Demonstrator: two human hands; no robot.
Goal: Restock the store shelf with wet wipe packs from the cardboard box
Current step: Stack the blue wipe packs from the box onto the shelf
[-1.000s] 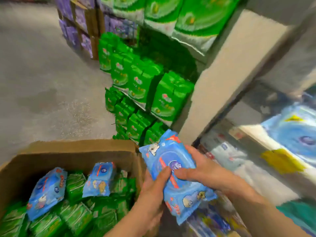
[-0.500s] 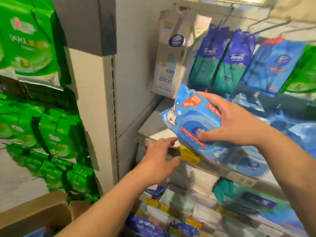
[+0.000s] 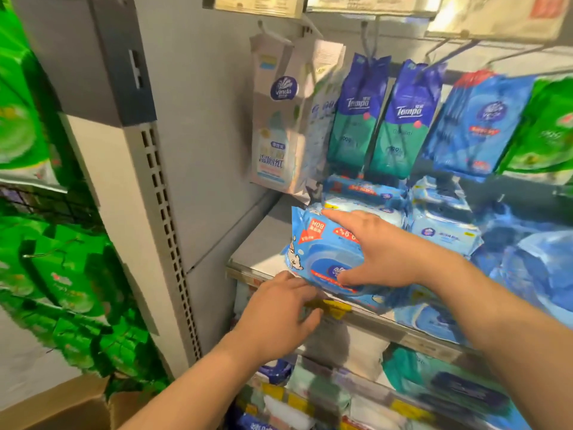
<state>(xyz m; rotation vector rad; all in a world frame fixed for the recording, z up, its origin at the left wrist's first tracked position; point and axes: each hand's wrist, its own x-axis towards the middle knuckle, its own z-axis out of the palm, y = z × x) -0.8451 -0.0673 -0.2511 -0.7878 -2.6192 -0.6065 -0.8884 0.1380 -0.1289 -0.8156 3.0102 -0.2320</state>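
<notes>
A blue wet wipe pack (image 3: 313, 243) with a red label hovers low over the front of the grey store shelf (image 3: 263, 243). My right hand (image 3: 381, 252) spans its top, index finger stretched toward the back edge and thumb at the front edge, holding it. My left hand (image 3: 279, 311) is just below, fingers relaxed at the shelf's front rail near the pack's underside. A corner of the cardboard box (image 3: 71, 408) shows at the bottom left; its contents are out of view.
More blue wipe packs (image 3: 440, 225) are stacked at the back and right of the shelf. Tissue packs (image 3: 400, 119) hang from hooks above. Green packs (image 3: 71, 274) fill the unit to the left. A yellow price tag (image 3: 335, 305) sits on the rail.
The pack went from both hands over the box up to the shelf in my right hand. It has now dropped lower over the shelf front. My left hand stays under it.
</notes>
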